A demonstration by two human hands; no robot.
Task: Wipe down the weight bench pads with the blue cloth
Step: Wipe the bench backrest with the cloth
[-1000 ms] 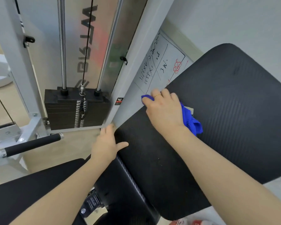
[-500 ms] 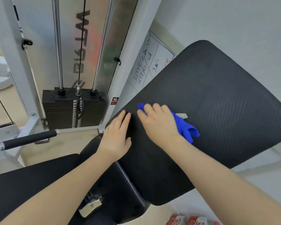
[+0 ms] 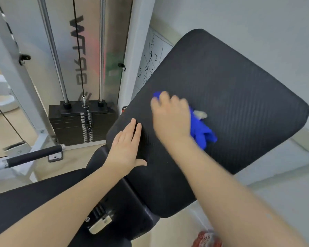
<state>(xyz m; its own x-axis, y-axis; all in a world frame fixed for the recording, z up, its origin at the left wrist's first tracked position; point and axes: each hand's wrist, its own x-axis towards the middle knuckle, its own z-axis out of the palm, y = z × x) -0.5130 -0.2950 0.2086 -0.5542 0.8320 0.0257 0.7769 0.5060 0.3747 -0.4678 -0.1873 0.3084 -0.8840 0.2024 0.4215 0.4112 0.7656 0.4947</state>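
The right hand (image 3: pixel 169 118) lies palm down on the back pad (image 3: pixel 230 107), forearm stretched out from the lower right of the view, wrist nearly straight. Its fingers (image 3: pixel 165 98) curl over the blue cloth (image 3: pixel 201 132) and press it against the pad; they are clenched on the cloth, though motion blur softens their outline. The left hand (image 3: pixel 127 148) rests flat on the same pad, just left of the right hand and nearer the pad's lower left edge, with fingers straight and together, thumb spread out sideways, grasping nothing. Its forearm comes up from the lower left corner. The blue cloth is bunched under the right palm: a small tip shows above the fingertips, and a crumpled fold sticks out to the right of the wrist, lying on the pad. A pale tag (image 3: pixel 200 114) shows at the cloth's upper right edge. The back pad is black with fine ribbed lines, tilted, its rounded corners clear. Below and left of the pad sits the black seat pad (image 3: pixel 25 198). Left of the back pad stands a weight stack (image 3: pixel 78 125) inside a white frame (image 3: pixel 14 56), and a whiteboard (image 3: pixel 151 63) with handwriting peeks out behind the pad's upper left edge.
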